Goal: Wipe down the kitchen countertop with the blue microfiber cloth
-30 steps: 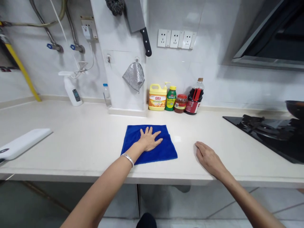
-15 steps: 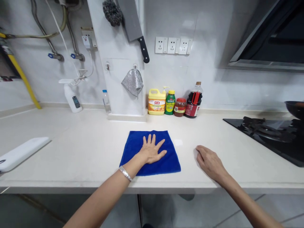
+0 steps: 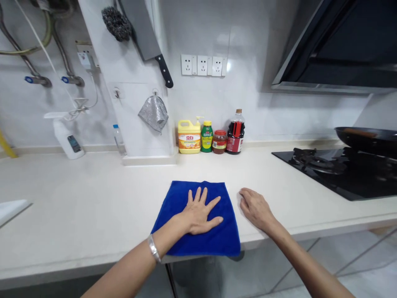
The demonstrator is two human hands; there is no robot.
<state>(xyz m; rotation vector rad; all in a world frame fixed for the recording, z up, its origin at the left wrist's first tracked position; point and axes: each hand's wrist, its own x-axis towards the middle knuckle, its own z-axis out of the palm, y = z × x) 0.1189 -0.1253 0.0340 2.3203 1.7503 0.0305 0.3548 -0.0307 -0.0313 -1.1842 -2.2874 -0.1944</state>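
Note:
A blue cloth [image 3: 214, 242] lies spread flat on the white countertop, its near side at the counter's front edge. My left hand [image 3: 198, 216] presses on the middle of it, palm down with the fingers spread; a silver bracelet [image 3: 154, 248] circles that wrist. Just right of the cloth, my right hand [image 3: 256, 208] rests on the bare countertop [image 3: 291, 207]. Its fingers are loosely curled and nothing shows in them.
Against the wall stand a yellow detergent jug [image 3: 189, 138], a green bottle [image 3: 206, 137], a red-lidded jar [image 3: 219, 142] and a dark sauce bottle [image 3: 235, 136]. A gas stove [image 3: 325, 169] with a wok [image 3: 369, 138] is at right. A cleaver [image 3: 147, 33] hangs above; a spray bottle [image 3: 66, 138] stands left.
My left hand and the cloth under it have slid toward the counter's front edge. My right hand stays resting on the counter. The view has turned to the right, showing more of the stove.

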